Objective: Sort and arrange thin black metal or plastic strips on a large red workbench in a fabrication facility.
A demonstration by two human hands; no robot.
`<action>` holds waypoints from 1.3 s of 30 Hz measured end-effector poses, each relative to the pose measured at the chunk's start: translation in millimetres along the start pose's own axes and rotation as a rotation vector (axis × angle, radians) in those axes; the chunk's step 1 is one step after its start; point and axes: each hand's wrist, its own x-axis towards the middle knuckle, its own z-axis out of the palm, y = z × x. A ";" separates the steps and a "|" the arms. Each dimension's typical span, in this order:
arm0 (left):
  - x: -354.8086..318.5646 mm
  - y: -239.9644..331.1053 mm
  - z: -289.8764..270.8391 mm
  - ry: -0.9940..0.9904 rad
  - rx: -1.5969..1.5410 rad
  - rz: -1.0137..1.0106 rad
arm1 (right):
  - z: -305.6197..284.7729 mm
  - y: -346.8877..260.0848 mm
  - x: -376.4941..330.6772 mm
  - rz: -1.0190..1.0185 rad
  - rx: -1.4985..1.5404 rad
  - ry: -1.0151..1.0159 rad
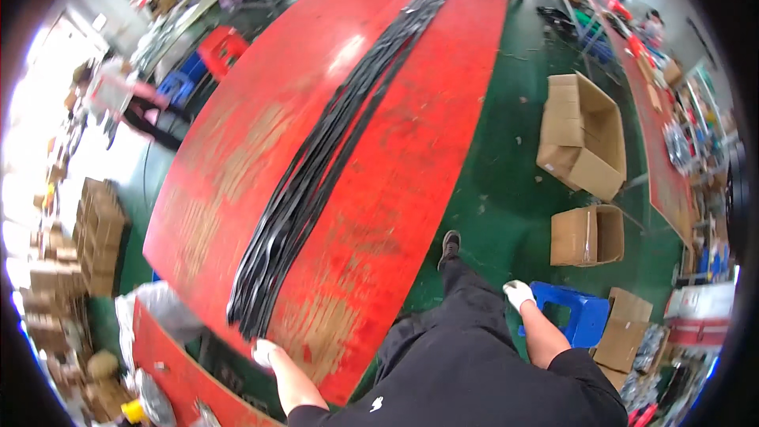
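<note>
A long bundle of flat black strips (316, 162) runs lengthwise along a red-topped table (387, 217), from its near left end to its far end. At the bundle's near end is my left hand (266, 352), in a white glove, close against the strip ends. Its fingers are too small and turned away to show whether they grip a strip. My right hand (519, 293), also white-gloved, hangs out to my right beside a blue plastic stool (581, 312). Its fingers look loosely apart, with nothing visible in them.
Open cardboard boxes (565, 138) stand on the green floor (498, 213) to the right. A red-topped bench (660, 182) lines the right side. Left are a person (130, 103), a red stool (221, 49) and stacked cartons (99, 237). Another red board (178, 372) lies near left.
</note>
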 end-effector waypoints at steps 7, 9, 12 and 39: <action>-206.6 137.8 -9.4 -0.090 0.228 0.133 | -22.2 40.9 116.7 0.140 0.127 -0.022; -277.5 190.2 -8.0 0.009 0.259 0.252 | -42.7 44.0 154.6 0.194 0.220 -0.075; -377.1 283.8 -13.2 -0.225 0.227 0.317 | -101.3 42.2 216.8 0.203 0.166 -0.050; -1253.5 980.3 91.8 -0.778 -0.156 1.404 | -619.2 -14.0 774.8 0.441 0.916 0.140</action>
